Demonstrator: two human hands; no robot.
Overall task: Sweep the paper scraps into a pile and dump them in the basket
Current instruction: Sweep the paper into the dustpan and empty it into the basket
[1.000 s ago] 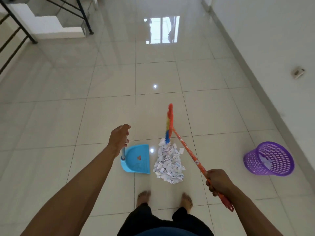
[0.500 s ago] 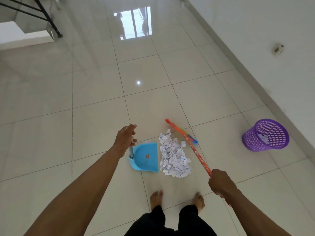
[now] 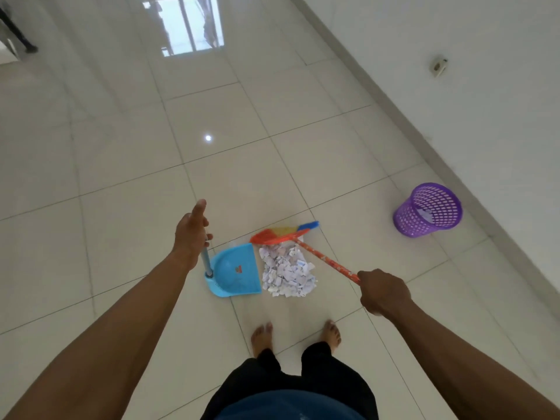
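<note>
A pile of white paper scraps (image 3: 288,272) lies on the tiled floor just ahead of my bare feet. To its left stands a blue dustpan (image 3: 235,271), its open edge toward the pile; my left hand (image 3: 192,233) grips the top of its upright handle. My right hand (image 3: 383,294) grips the orange handle of a broom (image 3: 325,260). The broom's orange, yellow and blue bristles (image 3: 283,233) lie on the floor at the far edge of the pile. A purple mesh basket (image 3: 427,212) stands at the right near the wall, with some paper inside.
A white wall with a grey skirting (image 3: 454,165) runs along the right side, close behind the basket. A small socket (image 3: 438,65) sits on that wall. Glossy floor tiles stretch ahead and to the left. A dark railing foot (image 3: 21,40) shows at far upper left.
The broom head swung from standing upright beyond the pile to lying flat across the pile's far edge. My view turned left, so the basket and wall shifted. The dustpan stayed beside the pile.
</note>
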